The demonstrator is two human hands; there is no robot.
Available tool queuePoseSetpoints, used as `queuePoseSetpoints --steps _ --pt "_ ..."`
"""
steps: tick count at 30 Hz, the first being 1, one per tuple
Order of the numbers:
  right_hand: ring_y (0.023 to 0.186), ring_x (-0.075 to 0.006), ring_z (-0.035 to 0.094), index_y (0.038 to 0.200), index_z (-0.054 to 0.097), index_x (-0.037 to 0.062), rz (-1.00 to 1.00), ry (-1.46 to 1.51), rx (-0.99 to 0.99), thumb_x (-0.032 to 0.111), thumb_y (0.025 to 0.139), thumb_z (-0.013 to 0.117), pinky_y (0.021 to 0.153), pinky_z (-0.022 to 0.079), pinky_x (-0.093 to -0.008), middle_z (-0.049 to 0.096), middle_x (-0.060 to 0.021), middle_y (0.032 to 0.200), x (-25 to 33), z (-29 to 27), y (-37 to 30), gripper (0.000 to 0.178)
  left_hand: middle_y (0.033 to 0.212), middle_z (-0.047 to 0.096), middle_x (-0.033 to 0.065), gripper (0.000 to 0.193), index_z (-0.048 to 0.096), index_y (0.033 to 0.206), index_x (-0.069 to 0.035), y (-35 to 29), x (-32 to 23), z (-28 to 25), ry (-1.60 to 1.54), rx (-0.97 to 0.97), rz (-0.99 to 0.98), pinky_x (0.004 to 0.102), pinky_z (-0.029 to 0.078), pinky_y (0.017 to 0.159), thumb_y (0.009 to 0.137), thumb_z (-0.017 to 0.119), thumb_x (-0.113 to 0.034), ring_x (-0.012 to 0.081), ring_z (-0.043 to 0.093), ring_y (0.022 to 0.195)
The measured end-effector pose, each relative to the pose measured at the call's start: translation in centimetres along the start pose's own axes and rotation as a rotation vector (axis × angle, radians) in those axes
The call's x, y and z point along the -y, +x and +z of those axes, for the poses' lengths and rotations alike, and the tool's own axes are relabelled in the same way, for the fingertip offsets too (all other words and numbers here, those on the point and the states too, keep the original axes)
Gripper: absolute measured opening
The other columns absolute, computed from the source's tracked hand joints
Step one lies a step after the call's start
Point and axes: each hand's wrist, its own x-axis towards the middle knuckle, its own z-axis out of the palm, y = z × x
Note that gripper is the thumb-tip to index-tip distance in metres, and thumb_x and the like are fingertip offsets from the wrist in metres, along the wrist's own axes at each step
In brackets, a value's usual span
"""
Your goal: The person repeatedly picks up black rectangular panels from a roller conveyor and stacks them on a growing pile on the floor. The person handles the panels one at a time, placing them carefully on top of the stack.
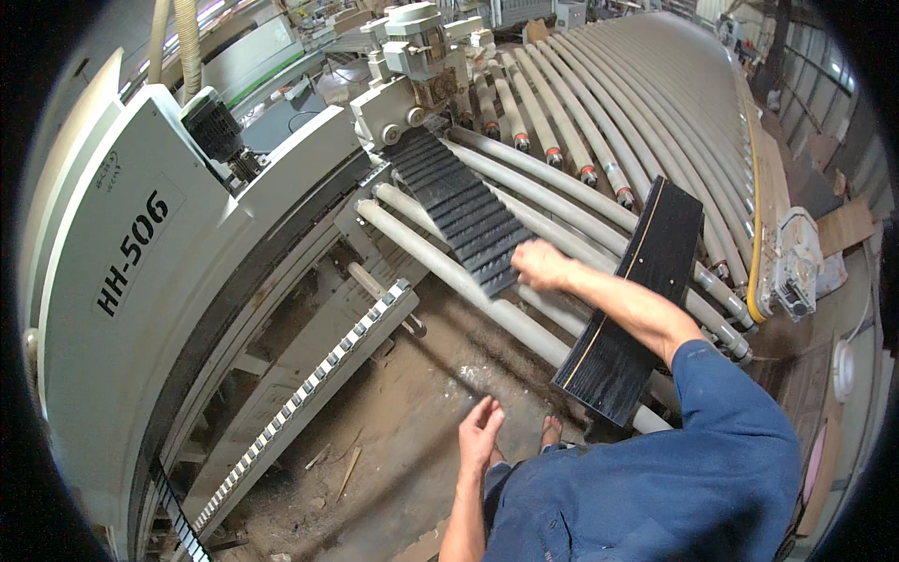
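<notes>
A long black ribbed panel (459, 211) lies slanted over the rollers, its far end by the machine head. My right hand (540, 265) is closed at its near right edge; the fingertips are partly hidden and slightly blurred. Beneath my right forearm, a black board (613, 361) with a few small holes and a pale line along its length rests across the rollers. My left hand (479, 429) is held low in front of my body, above the floor, with fingers loosely bent, a gap at the thumb and nothing in it.
A large pale machine (122, 272) stands along the left, with a toothed chain rail (309, 379) low beside it. The machine head (412, 70) rises at the far end. Grey rollers (468, 276) run beneath the panels. A curved roller conveyor (646, 84) extends to the far right.
</notes>
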Motion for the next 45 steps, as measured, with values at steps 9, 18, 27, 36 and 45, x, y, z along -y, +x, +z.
queuePoseSetpoints --steps 9,18,27,36,45 --pt "0.074 -0.0308 0.064 0.079 0.063 -0.0006 -0.020 0.278 -0.093 0.029 0.074 0.070 0.066 0.054 -0.0414 0.062 -0.0162 0.077 21.6 -2.9 -6.7 0.031 0.124 0.060 0.0134 0.040 0.055 0.122 0.000 6.6 -1.4 -1.5 -0.993 0.000 0.056 0.0508 0.041 0.103 0.088 0.068 -0.017 0.0320 0.053 0.120" --pt "0.091 -0.0256 0.067 0.107 0.064 -0.0004 0.420 0.657 -0.768 0.012 0.084 0.069 0.081 0.055 -0.0359 0.067 -0.0160 0.101 17.9 -9.7 -14.5 0.027 0.133 0.058 0.0124 0.060 0.051 0.133 0.001 0.9 -6.2 -0.7 -0.840 0.248 -0.018 0.0477 0.036 0.113 0.075 0.067 -0.005 0.0285 0.053 0.125" --pt "0.140 -0.0360 0.034 0.149 0.023 -0.0070 0.952 1.321 -0.956 0.045 0.094 0.062 0.114 0.031 -0.0402 0.032 -0.0282 0.151 11.3 -5.9 -22.4 0.085 0.130 0.059 0.0104 0.069 0.049 0.136 -0.005 -2.0 -6.4 4.7 -0.693 0.488 -0.159 0.0469 0.044 0.105 0.072 0.074 -0.004 0.0284 0.057 0.121" --pt "0.149 -0.0365 0.007 0.153 0.009 -0.0036 1.285 0.988 -0.884 0.042 0.086 0.070 0.121 0.012 -0.0426 0.012 -0.0311 0.157 10.1 -3.1 -30.6 0.101 0.132 0.057 0.0117 0.065 0.048 0.136 0.000 -1.6 -6.2 12.0 -0.528 0.735 -0.244 0.0433 0.039 0.109 0.076 0.072 -0.004 0.0282 0.053 0.124" --pt "0.149 -0.0367 0.006 0.153 0.014 -0.0011 1.319 0.966 -0.922 0.040 0.089 0.065 0.120 0.014 -0.0459 0.012 -0.0261 0.159 7.4 -1.0 -31.5 0.091 0.084 0.071 0.0196 0.058 0.060 0.112 0.012 1.3 -3.7 9.4 -0.089 0.878 -0.627 0.0329 0.057 0.065 0.098 0.056 -0.044 0.0262 0.070 0.071"
